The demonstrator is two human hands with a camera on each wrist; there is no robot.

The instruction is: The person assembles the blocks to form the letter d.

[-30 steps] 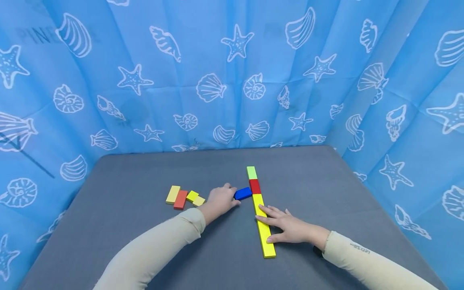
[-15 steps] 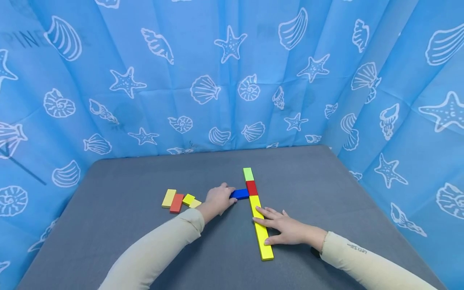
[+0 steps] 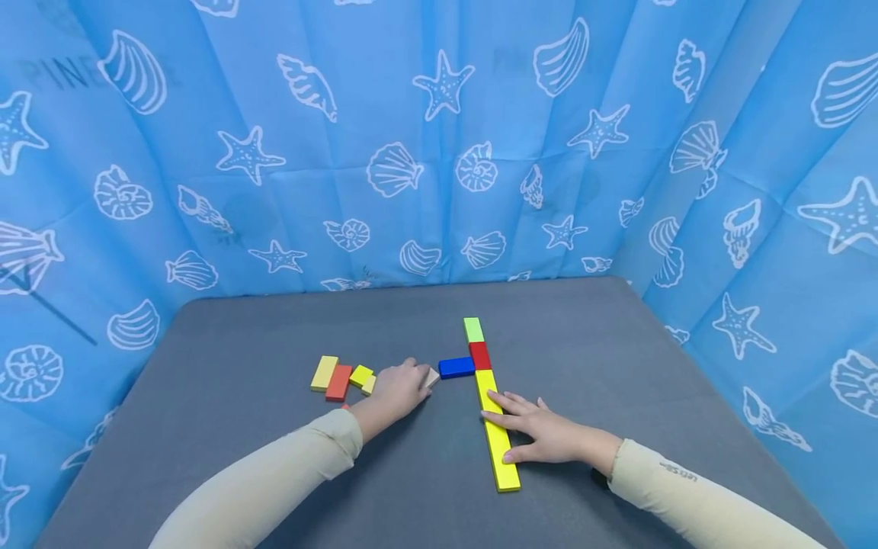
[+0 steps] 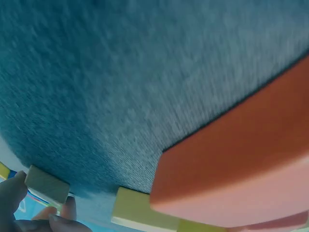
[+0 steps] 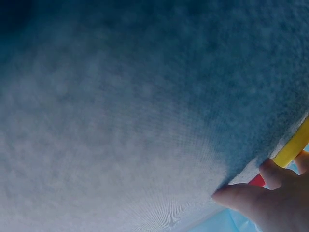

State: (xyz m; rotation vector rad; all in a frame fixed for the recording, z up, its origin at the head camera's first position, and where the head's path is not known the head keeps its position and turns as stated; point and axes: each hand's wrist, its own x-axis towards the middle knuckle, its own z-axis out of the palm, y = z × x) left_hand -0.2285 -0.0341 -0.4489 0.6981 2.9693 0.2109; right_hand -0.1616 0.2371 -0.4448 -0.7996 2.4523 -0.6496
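Observation:
My left hand (image 3: 394, 390) pinches a small pale block (image 3: 430, 377) between thumb and fingers, left of the blue block. In the left wrist view the same pale block (image 4: 47, 185) shows greyish at the fingertips. My right hand (image 3: 549, 431) rests with spread fingers on a long yellow block (image 3: 498, 435). Beyond it a red block (image 3: 480, 356) and a light green block (image 3: 473, 329) continue the line. The blue block (image 3: 456, 368) lies crosswise, its right end against the red one.
Left of my left hand lie a pale yellow block (image 3: 325, 374), an orange-red block (image 3: 338, 383) and a small bright yellow block (image 3: 360, 375). Another orange block (image 4: 236, 154) looms close in the left wrist view. A blue shell-print curtain (image 3: 439, 191) hangs behind the grey table (image 3: 583, 328).
My left hand straightened the blue block against the red one, let it go and moved left. It now holds the pale block. The right hand has stayed on the yellow block.

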